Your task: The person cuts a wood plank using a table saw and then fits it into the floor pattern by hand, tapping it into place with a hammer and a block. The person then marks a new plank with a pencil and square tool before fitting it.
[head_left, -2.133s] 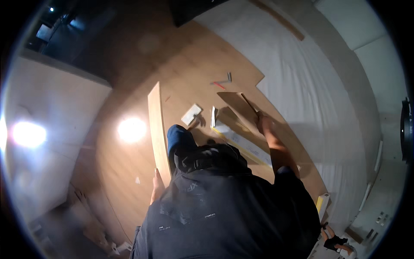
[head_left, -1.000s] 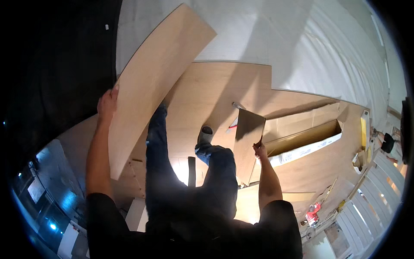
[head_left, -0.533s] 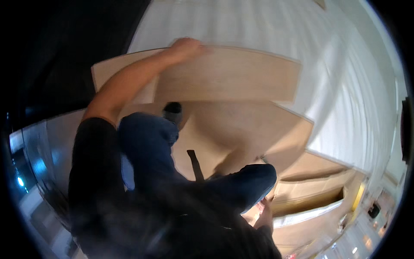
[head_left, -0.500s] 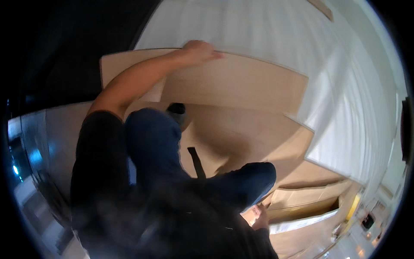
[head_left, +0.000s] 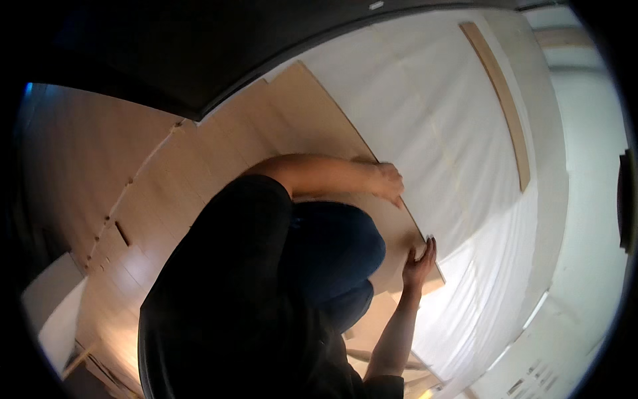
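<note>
Your left hand rests flat on the light wooden floor plank, its fingers curled over the plank's long edge where it meets the white underlay sheet. Your right hand grips the same edge nearer the plank's end, fingers pressed together and hooked over the edge, thumb on the top face. The plank lies on the floor at the outer edge of the laid laminate flooring, beside your bent knee. A separate loose plank lies well apart on the underlay, toward the far edge of the floor.
</note>
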### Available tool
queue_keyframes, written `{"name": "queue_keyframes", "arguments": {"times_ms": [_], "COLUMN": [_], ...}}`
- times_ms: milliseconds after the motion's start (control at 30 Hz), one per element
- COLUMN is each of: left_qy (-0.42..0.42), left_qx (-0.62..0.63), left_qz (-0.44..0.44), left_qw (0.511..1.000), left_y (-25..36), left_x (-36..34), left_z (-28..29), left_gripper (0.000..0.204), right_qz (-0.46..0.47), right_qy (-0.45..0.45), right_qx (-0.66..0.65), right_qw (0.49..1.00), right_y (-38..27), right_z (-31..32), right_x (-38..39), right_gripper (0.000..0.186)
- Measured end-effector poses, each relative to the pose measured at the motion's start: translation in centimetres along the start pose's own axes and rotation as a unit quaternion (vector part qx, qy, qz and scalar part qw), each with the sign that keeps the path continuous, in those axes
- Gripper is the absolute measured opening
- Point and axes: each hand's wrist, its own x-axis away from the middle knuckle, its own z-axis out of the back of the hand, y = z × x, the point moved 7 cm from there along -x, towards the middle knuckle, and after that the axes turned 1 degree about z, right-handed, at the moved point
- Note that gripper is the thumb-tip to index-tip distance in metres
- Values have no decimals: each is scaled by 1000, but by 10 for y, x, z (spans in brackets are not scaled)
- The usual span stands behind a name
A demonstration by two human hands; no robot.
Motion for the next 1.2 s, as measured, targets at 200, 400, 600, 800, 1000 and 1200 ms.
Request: {"name": "queue_keyframes", "arguments": {"times_ms": [200, 400, 600, 800, 1000, 1200], "left_qy": [59, 276, 258, 311, 553, 311], "left_qx": [25, -70, -31, -45, -220, -105], "left_qz": [-13, 142, 230, 215, 197, 229], "left_qw": [998, 948, 938, 925, 779, 916], "left_y": [-37, -217, -280, -284, -291, -301], "left_x": [-14, 36, 47, 49, 69, 56], "left_z": [12, 1, -25, -15, -34, -20], "left_gripper": [69, 58, 59, 58, 57, 57], "right_qz": [-97, -113, -66, -82, -46, -24], "right_qy": [-263, -202, -201, -222, -220, -216], "right_qx": [26, -6, 29, 32, 1, 12], "right_qw": [960, 973, 977, 971, 974, 976], "right_y": [-40, -9, -16, -3, -20, -4], "right_z": [-75, -140, -174, -188, -204, -221], "right_x": [-130, -138, -158, -176, -187, -188], "right_gripper": [64, 74, 74, 75, 74, 73]}}
